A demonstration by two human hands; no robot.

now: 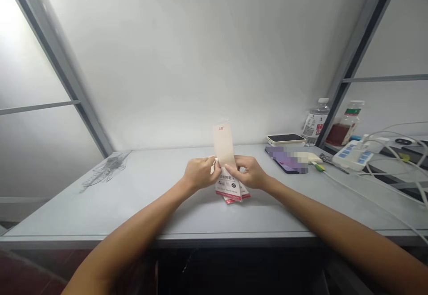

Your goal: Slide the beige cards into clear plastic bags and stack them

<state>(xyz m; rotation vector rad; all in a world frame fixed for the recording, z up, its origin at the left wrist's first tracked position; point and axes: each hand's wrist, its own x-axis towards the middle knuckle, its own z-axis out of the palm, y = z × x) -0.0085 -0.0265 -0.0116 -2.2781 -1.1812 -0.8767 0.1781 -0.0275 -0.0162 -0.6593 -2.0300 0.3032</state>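
Head view, looking down on the near middle of the surface [100, 210]. My left hand [200, 173] and right hand [245, 172] meet there, with the forearms coming in from either side. Between them a pale beige strip [223, 145] stands nearly upright, tilted slightly left. Its lower end is at a white packet [228, 187] with red printing. A second packet [234, 199] lies under it, showing only its red-edged corners. I cannot tell if the strip joins the packet, because my hands hide the meeting point.

Finger state: both sets closed, neither released. My left fingers [214, 163] pinch the strip's left edge, with a small white tab [212, 167] sticking out beside them. My right fingers [230, 168] press on its right edge.

Handling note: a close pinch low on both edges seems best, since it would keep the thin strip from creasing.

Right, far: a water bottle [315, 122], a bottle of red liquid [344, 123], a dark phone on a cream case [286, 138], a pixelated purple item [284, 159] and a power strip [351, 156] with white cables [394, 152].
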